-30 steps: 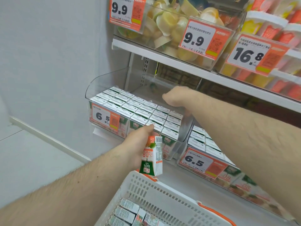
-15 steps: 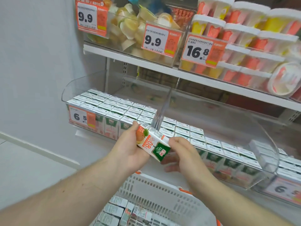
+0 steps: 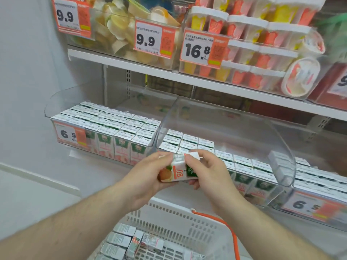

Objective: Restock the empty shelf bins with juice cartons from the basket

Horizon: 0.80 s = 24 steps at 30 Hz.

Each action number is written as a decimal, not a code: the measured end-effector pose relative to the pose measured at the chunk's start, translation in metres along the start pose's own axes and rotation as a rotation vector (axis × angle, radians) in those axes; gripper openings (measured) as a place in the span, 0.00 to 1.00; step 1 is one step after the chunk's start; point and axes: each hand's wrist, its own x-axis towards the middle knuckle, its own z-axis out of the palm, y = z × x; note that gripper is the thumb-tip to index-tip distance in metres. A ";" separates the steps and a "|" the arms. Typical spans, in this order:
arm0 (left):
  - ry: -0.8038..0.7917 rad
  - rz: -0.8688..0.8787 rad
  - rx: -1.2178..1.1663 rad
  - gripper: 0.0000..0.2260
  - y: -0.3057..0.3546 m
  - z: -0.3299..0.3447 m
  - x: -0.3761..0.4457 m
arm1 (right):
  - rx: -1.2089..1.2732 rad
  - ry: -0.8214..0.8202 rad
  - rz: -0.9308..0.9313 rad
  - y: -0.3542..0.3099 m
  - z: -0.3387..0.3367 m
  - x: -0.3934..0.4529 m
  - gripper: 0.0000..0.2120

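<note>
A small juice carton (image 3: 175, 172), white with orange and green print, lies sideways in front of the shelf. My left hand (image 3: 148, 178) grips its left end and my right hand (image 3: 205, 170) pinches its right end and top. Below them the white plastic basket (image 3: 180, 216) holds several more cartons (image 3: 129, 241). The left clear bin (image 3: 62, 102) is packed with cartons (image 3: 112, 124). The middle clear bin (image 3: 244, 132) has cartons (image 3: 189, 142) in its front rows and open room behind them.
A third bin of cartons (image 3: 319, 184) with a 6.5 price tag sits at the right. The upper shelf (image 3: 169, 79) carries bins of fruit cups and stacked dessert tubs with 9.9 and 16.8 tags. A white wall closes the left side.
My right hand came back from the left bin and joined my left hand on the carton. The carton turned from upright to sideways, and my view shifted right.
</note>
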 end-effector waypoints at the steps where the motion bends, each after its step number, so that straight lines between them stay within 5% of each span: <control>1: -0.017 0.019 -0.008 0.15 0.001 0.000 0.001 | -0.023 -0.022 -0.038 -0.001 -0.002 0.002 0.03; 4: -0.044 0.134 0.217 0.11 0.009 0.013 0.004 | -0.085 0.057 -0.184 -0.011 -0.019 0.013 0.06; 9: 0.291 0.795 1.395 0.25 -0.004 0.017 0.023 | -0.210 0.345 -0.303 -0.035 -0.070 0.042 0.18; 11: 0.265 0.752 1.606 0.27 -0.017 0.013 0.034 | -0.320 0.416 -0.292 -0.031 -0.088 0.054 0.20; 16: 0.212 0.660 1.727 0.27 -0.042 0.000 0.047 | -0.741 0.430 -0.171 -0.012 -0.111 0.078 0.25; 24: 0.229 0.730 1.677 0.33 -0.046 -0.003 0.050 | -1.045 0.164 0.004 -0.008 -0.096 0.096 0.19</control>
